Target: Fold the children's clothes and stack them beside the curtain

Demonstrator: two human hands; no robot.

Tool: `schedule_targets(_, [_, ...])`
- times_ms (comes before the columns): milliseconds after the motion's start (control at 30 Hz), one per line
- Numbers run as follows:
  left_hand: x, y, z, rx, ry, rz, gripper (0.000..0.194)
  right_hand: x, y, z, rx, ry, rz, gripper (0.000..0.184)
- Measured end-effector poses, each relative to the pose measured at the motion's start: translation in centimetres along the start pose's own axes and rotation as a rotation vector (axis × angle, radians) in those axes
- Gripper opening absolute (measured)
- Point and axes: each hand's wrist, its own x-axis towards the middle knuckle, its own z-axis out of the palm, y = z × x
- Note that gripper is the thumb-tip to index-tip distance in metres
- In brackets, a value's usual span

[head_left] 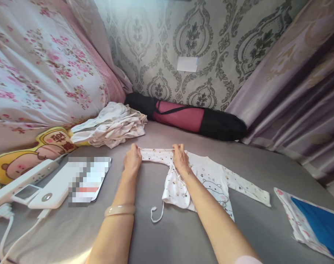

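"Wallpaper [161, 44], grey and scrolled, fills the top centre of the frame. What lies below it?"

"Grey fabric [161, 242], spread across the middle and bottom. Floral cloth [51, 62] hangs at upper left, and a mauve curtain [288, 95] at upper right."

"And the long roll near the wall?"

"A black and red bag [180, 115] with a strap, just above the centre."

"Where is the white top [201, 167]?"

"Right of centre, lying on the grey fabric. It has small prints and a line-drawn animal. One sleeve [248, 187] slants out to the right; the other is stretched level toward the left."

"Other cloth?"

"A rumpled pile of clothes [112, 124] left of centre, a yellow cushion [32, 159] at the left edge, and a folded bundle [315, 227] with a blue panel at lower right."

"Any devices?"

"At lower left, a white power strip [40, 176], a white power bank [53, 189] and a partly pixelated phone [99, 179]."

"How are the hands?"

"Left hand [133, 158]: fingers closed, pinching the stretched sleeve's cuff. Right hand [180, 157]: pinching that sleeve's shoulder end."

"Smallest things?"

"A pale bangle [120, 210] around the left forearm [109, 238], and a thin white tie [158, 221] curling below the top."
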Motion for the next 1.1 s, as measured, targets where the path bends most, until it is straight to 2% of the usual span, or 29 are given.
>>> schedule_targets(300, [0.2,-0.4,0.5,0.071,0.051,0.048,0.029,-0.3,0.2,-0.2,-0.029,-0.117,-0.055,0.038])
schedule_targets(467, [0.3,-0.5,0.9,0.117,0.047,0.034,0.028,0.4,0.6,-1.0,0.096,-0.186,-0.086,0.044])
schedule_targets(567, [0.2,-0.5,0.5,0.082,0.079,0.015,0.032,0.2,1.8,-3.2,0.338,-0.238,-0.109,0.046])
schedule_targets(633, [0.1,-0.1,-0.2,0.06,0.114,0.031,0.035,-0.9,3.2,-5.3,0.496,-0.186,-0.043,0.045])
schedule_targets(733, [-0.5,1.4,-1.8,0.03,0.142,0.126,0.033,-4.1,5.8,-8.3,0.614,-0.115,0.098,0.034])
schedule_targets(800, [-1.7,3.4,-2.5,-0.009,0.125,0.224,0.03,-6.6,7.2,-9.6,0.608,-0.158,0.15,0.025])
schedule_targets(900, [-5.1,7.1,-2.2,-0.088,-0.045,0.427,0.026,-9.9,8.1,-10.1,0.551,-0.321,0.178,0.014])
schedule_targets(1000, [-9.5,10.3,-0.4,-0.079,-0.387,0.631,0.02,-11.8,7.3,-10.0,0.485,-0.518,0.156,0.012])
schedule_targets(1033, [-10.9,11.0,0.4,-0.038,-0.474,0.661,0.019,-12.3,6.8,-9.9,0.437,-0.562,0.133,0.011])
schedule_targets(1100, [-13.1,11.7,1.9,0.059,-0.531,0.675,0.017,-13.0,5.6,-10.1,0.301,-0.603,0.087,0.009])
